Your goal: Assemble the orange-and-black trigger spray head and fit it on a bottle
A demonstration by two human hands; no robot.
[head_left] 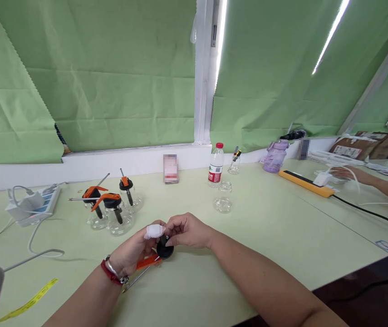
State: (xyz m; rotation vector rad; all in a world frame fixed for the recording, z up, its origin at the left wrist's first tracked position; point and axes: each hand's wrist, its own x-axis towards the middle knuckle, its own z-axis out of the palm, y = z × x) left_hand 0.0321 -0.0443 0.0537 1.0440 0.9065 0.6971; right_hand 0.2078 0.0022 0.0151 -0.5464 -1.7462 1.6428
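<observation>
My left hand (146, 245), one finger wrapped in white bandage, is closed around a pump head (165, 249) with a round black cap, an orange lever and a thin metal spout. The spout points down and left past my wrist. The fingertips of my right hand (189, 230) pinch the black part at the cap's underside; what small piece they may hold is hidden. Left of my hands stand several glass bottles (120, 220) fitted with similar black and orange pump heads. Beyond my right hand is a glass bottle (223, 204) without a head.
A plastic water bottle (216, 165), a jar of screwdrivers (234, 167) and a purple bottle (275, 156) stand along the back. A white power strip (33, 206) with cables lies left, an orange one (306, 182) right. Another person's hand (346, 172) is at far right.
</observation>
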